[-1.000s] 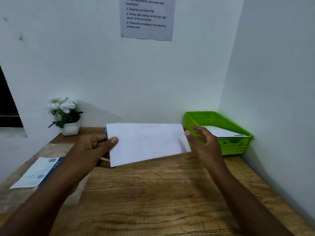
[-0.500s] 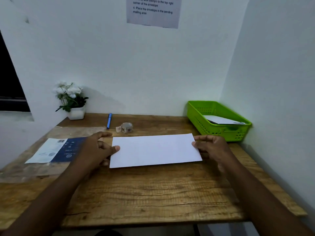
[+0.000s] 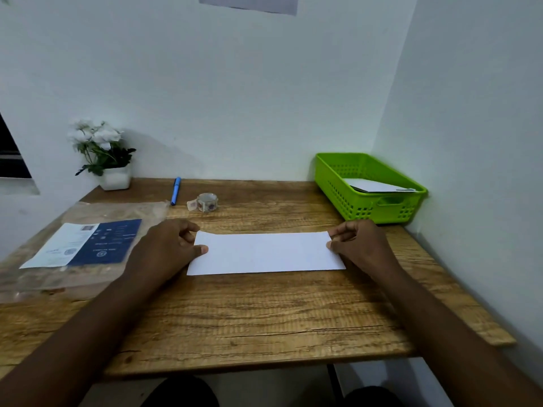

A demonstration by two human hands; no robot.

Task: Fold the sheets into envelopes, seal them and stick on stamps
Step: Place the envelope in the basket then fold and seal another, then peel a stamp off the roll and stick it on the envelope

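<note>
A long white envelope [image 3: 266, 253] lies flat on the wooden table [image 3: 252, 315], its long side facing me. My left hand [image 3: 167, 248] pinches its left end, thumb on top and fingers curled at the edge. At the right end my right hand [image 3: 360, 245] pinches the paper the same way. A roll of stamp tape [image 3: 206, 202] stands behind the envelope, apart from both hands.
A green basket [image 3: 346, 189] with a white envelope [image 3: 377, 185] inside stands at the back right against the wall. A blue pen [image 3: 175, 190], a potted white flower [image 3: 104, 155] and a clear packet with a blue-and-white card [image 3: 85, 245] occupy the left.
The envelope came down from in front of me onto the table and now lies flat. Both hands stayed at its ends. The view tilted downward.
</note>
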